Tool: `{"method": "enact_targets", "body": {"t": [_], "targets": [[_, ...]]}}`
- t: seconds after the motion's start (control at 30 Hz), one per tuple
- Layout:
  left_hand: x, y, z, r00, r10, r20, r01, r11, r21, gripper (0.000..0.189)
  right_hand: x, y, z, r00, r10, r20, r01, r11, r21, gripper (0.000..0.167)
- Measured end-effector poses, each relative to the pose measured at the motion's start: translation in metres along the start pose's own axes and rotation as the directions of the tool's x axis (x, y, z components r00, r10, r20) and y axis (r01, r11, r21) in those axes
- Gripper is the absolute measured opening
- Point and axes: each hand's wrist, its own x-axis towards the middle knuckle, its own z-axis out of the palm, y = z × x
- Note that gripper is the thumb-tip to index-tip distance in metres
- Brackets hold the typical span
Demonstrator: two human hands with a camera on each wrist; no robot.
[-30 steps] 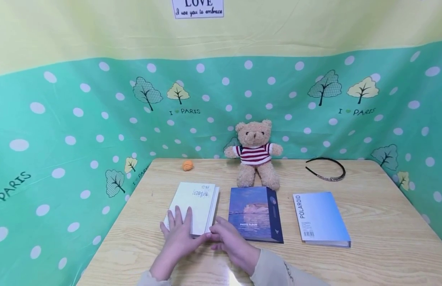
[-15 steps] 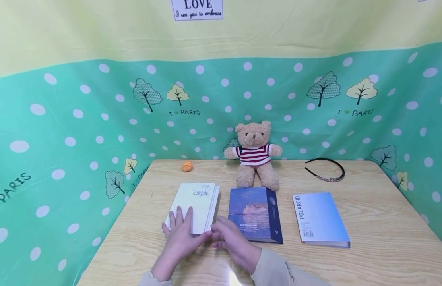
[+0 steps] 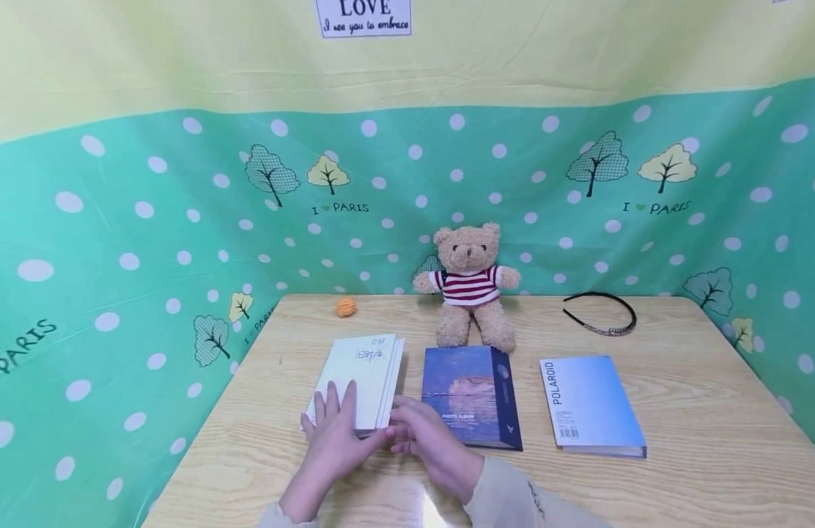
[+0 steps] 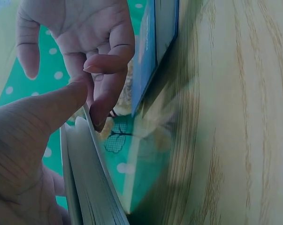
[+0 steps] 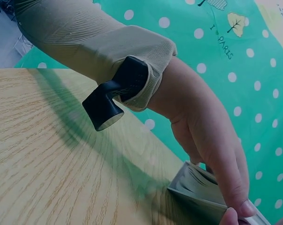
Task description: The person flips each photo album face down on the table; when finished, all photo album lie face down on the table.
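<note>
Cream album (image 3: 361,381), left fingers (image 3: 331,407) flat on cover

Wooden counter (image 3: 678,469) with albums, a toy and small items against a dotted green backdrop.
A teddy bear (image 3: 469,284) in a striped shirt sits at the middle of the far edge. Just in front of it lies a dark blue photo album (image 3: 471,396). A light blue Polaroid album (image 3: 591,405) lies toward the right edge. A black headband (image 3: 600,313) rests near the far right corner, a small orange ball (image 3: 345,306) near the far left.
</note>
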Motion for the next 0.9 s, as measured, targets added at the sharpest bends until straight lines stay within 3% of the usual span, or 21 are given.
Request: {"method": "enact_targets", "body": {"t": [0.67, 0.9], "targets": [[-0.0015, 0.0033, 0.0005, 1.0, 0.008, 0.0, -0.008, 1.0, 0.0, 0.125, -0.0023, -0.0029, 0.0011, 1.0, -0.012, -0.009, 0.012, 1.0, 0.009, 0.056], [-0.0011, 0.0033, 0.0005, 1.0, 0.006, -0.001, -0.006, 0.999, -0.037, 0.125, -0.003, -0.0032, 0.002, 1.0, -0.026, -0.013, 0.026, 1.0, 0.009, 0.062]]}}
